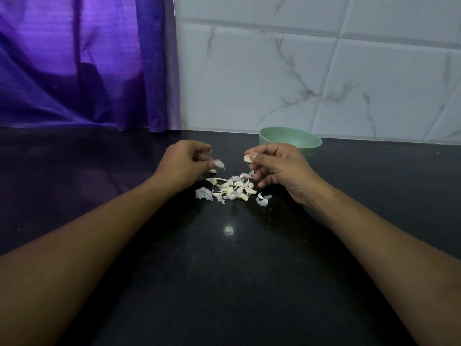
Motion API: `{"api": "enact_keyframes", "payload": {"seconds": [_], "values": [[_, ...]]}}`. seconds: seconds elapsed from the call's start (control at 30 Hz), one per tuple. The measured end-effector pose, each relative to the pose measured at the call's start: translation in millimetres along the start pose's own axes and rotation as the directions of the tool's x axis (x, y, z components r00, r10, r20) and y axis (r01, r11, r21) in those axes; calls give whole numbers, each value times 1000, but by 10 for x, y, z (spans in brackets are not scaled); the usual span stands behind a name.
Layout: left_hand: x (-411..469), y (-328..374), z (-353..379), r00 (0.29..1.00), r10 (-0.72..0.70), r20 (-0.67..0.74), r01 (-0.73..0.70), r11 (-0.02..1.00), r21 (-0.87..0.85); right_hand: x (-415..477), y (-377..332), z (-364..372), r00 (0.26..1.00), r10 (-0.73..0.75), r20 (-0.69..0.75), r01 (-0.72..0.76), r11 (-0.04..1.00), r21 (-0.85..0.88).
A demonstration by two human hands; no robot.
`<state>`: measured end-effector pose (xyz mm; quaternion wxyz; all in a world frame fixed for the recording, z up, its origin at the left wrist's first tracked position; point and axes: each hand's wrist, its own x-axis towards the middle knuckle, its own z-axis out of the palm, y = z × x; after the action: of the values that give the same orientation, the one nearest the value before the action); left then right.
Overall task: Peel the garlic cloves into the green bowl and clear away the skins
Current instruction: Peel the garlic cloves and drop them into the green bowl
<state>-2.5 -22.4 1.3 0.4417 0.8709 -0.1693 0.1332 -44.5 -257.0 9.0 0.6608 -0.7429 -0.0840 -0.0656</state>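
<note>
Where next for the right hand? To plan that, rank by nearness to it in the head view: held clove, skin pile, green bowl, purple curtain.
1. Held clove, pinched in the right hand.
2. Skin pile, below-left, and green bowl, just behind: too close to call.
3. Purple curtain, far back left.

A purple curtain (82, 61) hangs beside a white marbled tile wall (311, 71) behind the black countertop (224, 283).
</note>
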Motion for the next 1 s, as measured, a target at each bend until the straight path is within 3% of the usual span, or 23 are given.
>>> {"api": "enact_keyframes", "payload": {"seconds": [0.2, 0.37, 0.47, 0.63, 0.77, 1.0], "values": [[15, -9, 2, 998, 55, -31, -51, 992, 120, 10, 28, 17, 999, 1, 42, 1, 999, -46], [14, -20, 7, 991, 86, 102, -116, 932, 343, 11, 22, 15, 1000, -12, 24, 13, 998, -57], [14, -4, 0, 988, 83, 127, -124, 922, 366, 11, 24, 16, 1000, -14, 11, 15, 998, -67], [-12, 72, -38, 970, 115, 214, -176, 938, 297, 25, 34, -15, 1000, -21, 8, 22, 995, -100], [-87, 180, -67, 945, 120, 304, -164, 979, 124, 27, 24, -27, 1000, -23, 13, 24, 994, -105], [-203, 301, 61, 964, 194, 185, -182, 980, -78, -1, 7, 47, 991, 0, 132, 7, 998, -57]]}}
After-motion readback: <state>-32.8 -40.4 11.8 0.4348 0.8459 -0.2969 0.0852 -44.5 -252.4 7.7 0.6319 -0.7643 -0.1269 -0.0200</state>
